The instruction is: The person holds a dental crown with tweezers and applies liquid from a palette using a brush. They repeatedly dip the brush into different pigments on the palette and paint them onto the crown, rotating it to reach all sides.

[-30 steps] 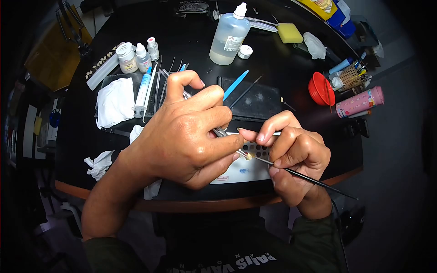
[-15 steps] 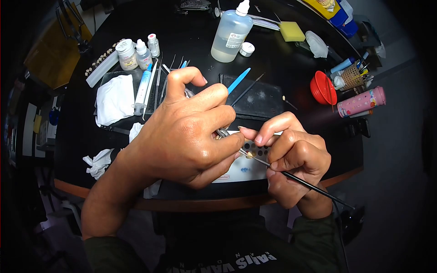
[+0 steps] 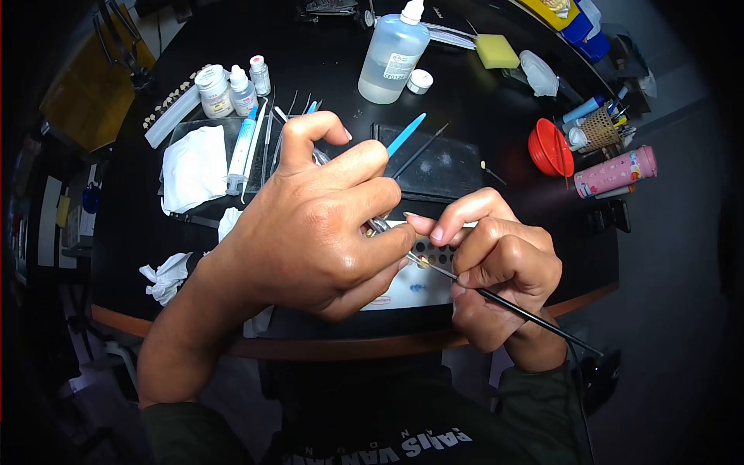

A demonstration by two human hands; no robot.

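My left hand [image 3: 333, 221] is closed around metal forceps [image 3: 378, 225], most of which the fingers hide. Just past its fingertips, at the forceps' end, sits a small yellowish tooth-shaped piece [image 3: 423, 262]. A thin brush [image 3: 535, 316] with a dark handle is pinched in my right hand [image 3: 508, 267]. Its fine tip points left and reaches right up to the tooth-shaped piece. Beneath both hands lies a white palette [image 3: 380, 301] with dark round spots and a blue smear, partly covered by my fingers.
Behind my hands are a dark flat case [image 3: 442, 174], a blue-handled tool [image 3: 407, 136] and a large liquid bottle [image 3: 394, 62]. To the left stand small jars [image 3: 214, 91], a syringe [image 3: 242, 151] and a folded white cloth [image 3: 194, 167]. A red bowl [image 3: 549, 147] and pink flask [image 3: 616, 172] stand right.
My right hand and the brush have shifted very slightly up and left, keeping the tip at the tooth-shaped piece. My left hand keeps the same grip.
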